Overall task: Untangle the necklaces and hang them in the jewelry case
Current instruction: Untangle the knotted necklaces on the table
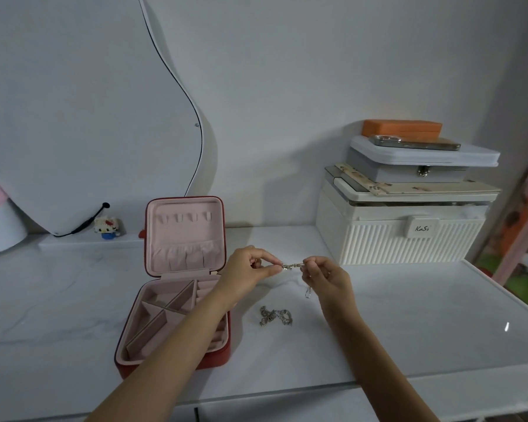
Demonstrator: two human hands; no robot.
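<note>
Pinching a short stretch of gold necklace chain between them, both hands are raised just above the white marble-look tabletop. Left hand: thumb and forefinger closed on the chain's left end. Right hand: fingertips closed on the right end, other fingers curled in; a small clear pendant or loop dangles below its fingers, too small to tell which. Chain runs roughly level from one hand's fingertips to the other's.

Below the gap between the hands, nearer the person, a silver tangled necklace clump lies on the tabletop, touching neither hand.

Left of the left hand, partly under the left forearm, sits the open red jewelry case with pink lining. Lid stands upright, with four small hook tabs along its top and a gathered pocket below; nothing hangs on them. Base is split by dividers into compartments, all looking empty where visible.

Beyond the right hand, against the wall: ribbed white storage box, with a grey-white latched case stacked on it, then a phone and an orange box on top.

Far left of the left hand: curvy mirror and a small block-built cat figure.
</note>
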